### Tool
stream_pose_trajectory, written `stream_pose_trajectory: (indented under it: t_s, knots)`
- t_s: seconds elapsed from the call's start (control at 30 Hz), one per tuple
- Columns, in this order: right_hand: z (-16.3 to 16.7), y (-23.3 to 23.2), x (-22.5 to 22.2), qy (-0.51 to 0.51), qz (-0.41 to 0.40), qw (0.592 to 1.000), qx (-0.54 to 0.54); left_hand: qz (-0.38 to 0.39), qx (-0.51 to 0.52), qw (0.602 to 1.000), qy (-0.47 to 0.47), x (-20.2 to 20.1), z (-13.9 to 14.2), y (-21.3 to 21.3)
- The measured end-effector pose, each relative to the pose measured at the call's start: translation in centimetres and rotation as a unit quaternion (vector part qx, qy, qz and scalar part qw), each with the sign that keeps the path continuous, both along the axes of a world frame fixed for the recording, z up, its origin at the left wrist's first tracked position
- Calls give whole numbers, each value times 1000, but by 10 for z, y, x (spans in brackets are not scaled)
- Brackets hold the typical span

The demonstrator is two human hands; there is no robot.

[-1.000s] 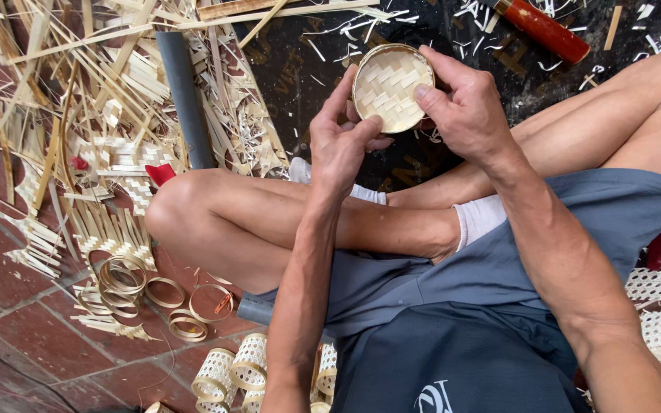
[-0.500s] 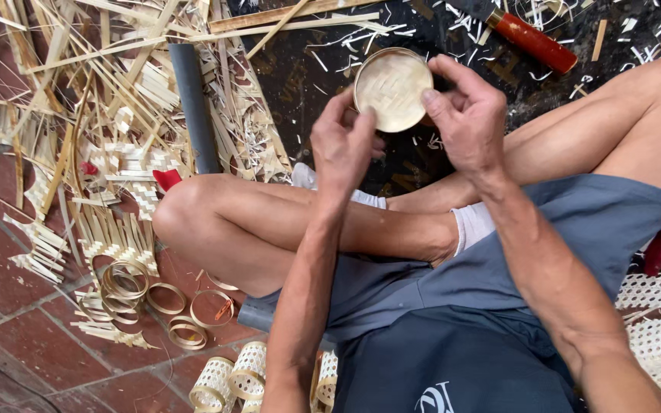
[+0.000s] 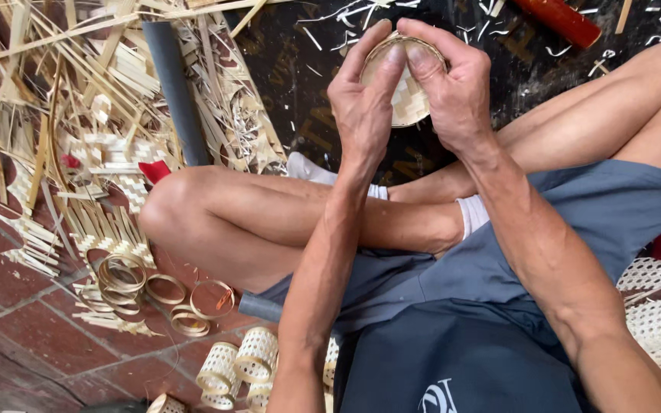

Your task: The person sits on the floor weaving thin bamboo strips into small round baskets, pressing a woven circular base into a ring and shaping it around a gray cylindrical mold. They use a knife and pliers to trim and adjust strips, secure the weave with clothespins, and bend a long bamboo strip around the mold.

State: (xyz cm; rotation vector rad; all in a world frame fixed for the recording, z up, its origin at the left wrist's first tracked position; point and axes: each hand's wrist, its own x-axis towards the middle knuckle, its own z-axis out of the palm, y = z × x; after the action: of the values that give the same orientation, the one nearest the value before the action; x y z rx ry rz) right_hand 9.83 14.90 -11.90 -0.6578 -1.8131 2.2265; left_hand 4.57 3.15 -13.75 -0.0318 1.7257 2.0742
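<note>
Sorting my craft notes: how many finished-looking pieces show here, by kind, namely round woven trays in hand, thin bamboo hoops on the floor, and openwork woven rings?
Round woven tray, held by left hand and right hand: 1
Thin bamboo hoops on the brick floor: about 5
Openwork woven rings: about 4, some cut off
Total: about 10

Pale straw tones against dark ground and red brick

The small woven basket (image 3: 405, 95) is pale tan with a checked herringbone weave; left of it lie straw-yellow bamboo strips (image 3: 78, 115) and a dark grey pipe (image 3: 174, 88). Above right of the basket is a red cylinder (image 3: 560, 19). Below it: grey-blue shorts (image 3: 575, 222), white socks (image 3: 472, 214), tan bamboo rings (image 3: 162, 294) on reddish-brown brick floor (image 3: 9, 336), and cream open-lattice woven cylinders (image 3: 239, 363).
</note>
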Motion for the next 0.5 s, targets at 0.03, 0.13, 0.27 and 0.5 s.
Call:
stream_pose_trajectory:
  t_s: [0.03, 0.13, 0.27, 0.5]
  knots:
    - [0, 0, 1, 8, 3, 1000, 2, 5, 12, 1000, -3, 1, -2, 1]
    - [2, 4, 2, 13, 13, 1000, 12, 7, 31, 999, -8, 1, -3, -1]
    - [6, 4, 0, 4, 27, 998, 53, 9, 17, 1000, 7, 0, 1, 0]
    - [7, 3, 1, 69, 13, 997, -33, 62, 39, 997, 5, 9, 5, 6]
